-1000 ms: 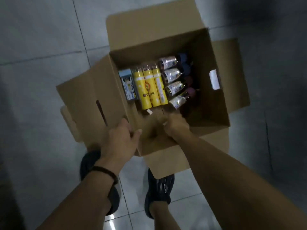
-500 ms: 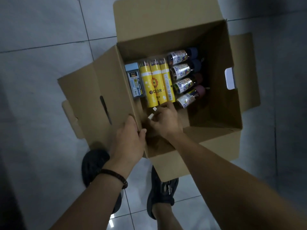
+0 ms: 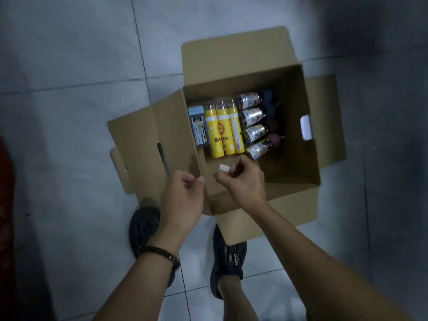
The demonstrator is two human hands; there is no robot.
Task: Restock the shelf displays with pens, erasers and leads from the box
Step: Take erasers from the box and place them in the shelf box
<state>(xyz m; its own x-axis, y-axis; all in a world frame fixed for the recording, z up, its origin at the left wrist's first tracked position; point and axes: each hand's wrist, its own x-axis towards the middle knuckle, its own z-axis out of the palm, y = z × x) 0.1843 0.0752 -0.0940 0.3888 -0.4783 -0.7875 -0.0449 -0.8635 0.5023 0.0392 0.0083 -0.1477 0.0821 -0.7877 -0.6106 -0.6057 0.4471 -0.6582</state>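
Right hand (image 3: 240,181): rising from the box (image 3: 231,66), fingertips pinching a small white eraser (image 3: 224,167) over its near corner; left hand (image 3: 185,195), loosely curled and empty, leaving the box wall; restocking is beginning

The small white piece (image 3: 224,168) pinched in the right grip (image 3: 243,181) is too blurred to name, and the curled fingers hide the palm. Print on the yellow tubes (image 3: 222,133), the grey pack (image 3: 198,128) and the bottles (image 3: 254,117) is mostly unreadable; the bottle caps sink into shadow. That grip covers part of the inside of the box (image 3: 234,59). A red shape (image 3: 4,205) is cut by the left edge. The left forearm covers part of one shoe (image 3: 144,225).
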